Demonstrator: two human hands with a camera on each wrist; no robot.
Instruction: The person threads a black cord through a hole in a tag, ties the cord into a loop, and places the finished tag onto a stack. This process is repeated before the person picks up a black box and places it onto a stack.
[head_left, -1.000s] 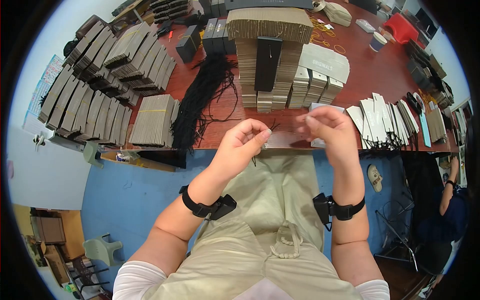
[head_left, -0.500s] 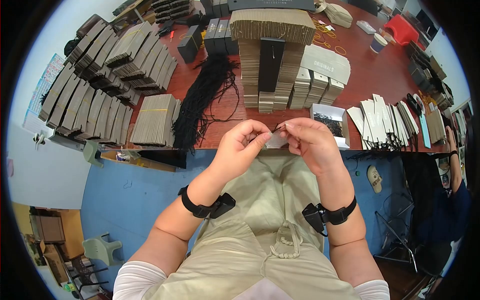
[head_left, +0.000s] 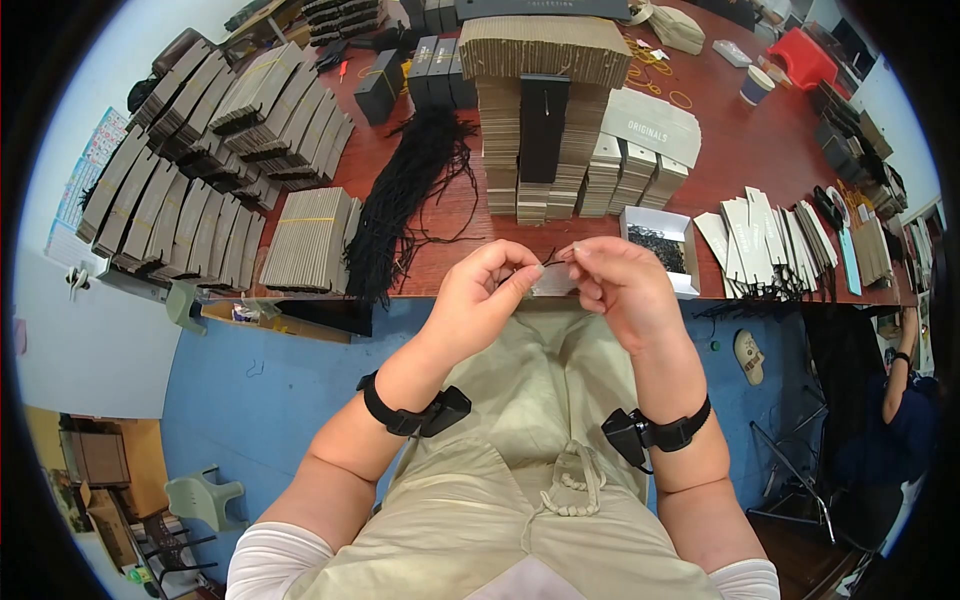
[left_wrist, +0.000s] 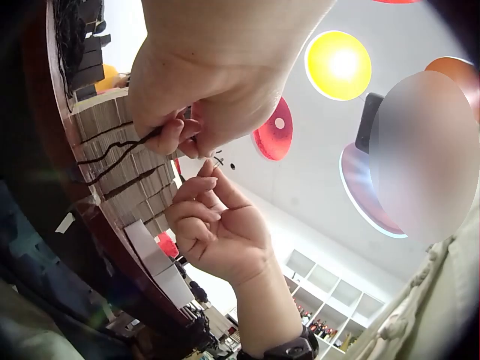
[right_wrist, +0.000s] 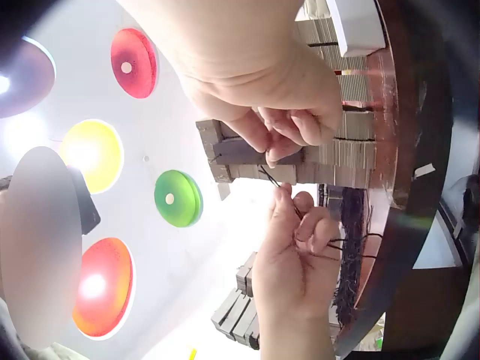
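The left hand [head_left: 482, 295] pinches a thin black cord between thumb and forefinger; in the left wrist view two cord strands [left_wrist: 112, 155] trail from the curled fingers of that hand [left_wrist: 206, 82]. Facing it, the right hand [head_left: 625, 290] has thumb and forefinger together at the cord's short end [right_wrist: 268, 177]. In the right wrist view the fingertips of the right hand [right_wrist: 262, 97] are just apart from those of the left hand [right_wrist: 296, 262]. Whatever small piece the right fingertips pinch is too small to make out.
A bundle of black cords [head_left: 400, 205] lies left on the red table [head_left: 720, 160]. Card stacks [head_left: 500, 150] stand ahead, more stacks [head_left: 305, 240] at left. A white box [head_left: 660, 240] of small black pieces sits by the right hand, with white tags [head_left: 752, 240] beyond it.
The right hand has moved left and down from above the white box to meet the left hand at the cord. The left hand has barely moved.
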